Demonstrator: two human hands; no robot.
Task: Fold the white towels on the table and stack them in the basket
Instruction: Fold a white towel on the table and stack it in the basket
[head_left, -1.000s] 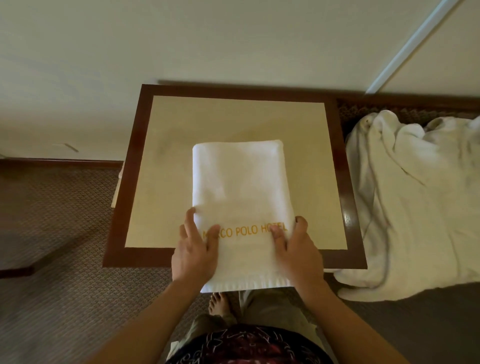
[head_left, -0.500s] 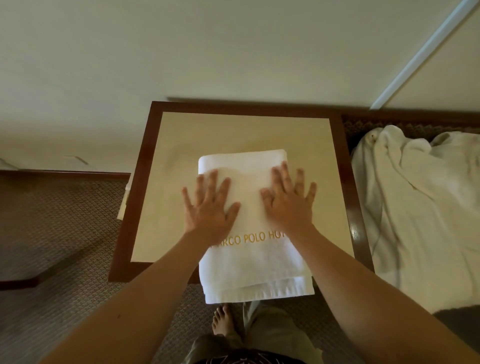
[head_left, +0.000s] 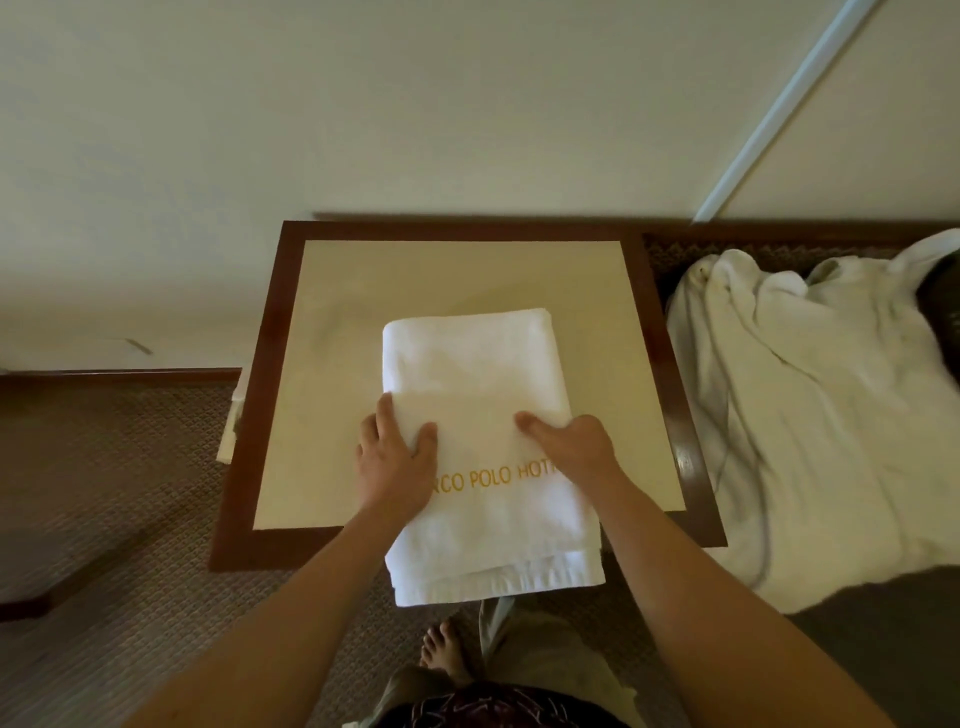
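A person's left hand (head_left: 397, 457) and right hand (head_left: 569, 449) grip the side edges of a folded white hotel towel (head_left: 478, 364), thumbs on top and fingers tucked beneath the upper layer. Both forearms reach in from the near edge. The towel lies at the centre of a dark-framed table (head_left: 249, 467), overhanging its near side. Crumpled white towels (head_left: 810, 415) lie right.

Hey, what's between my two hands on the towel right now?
In the head view, only the folded towel itself lies between the left hand and right hand, with its gold hotel lettering.
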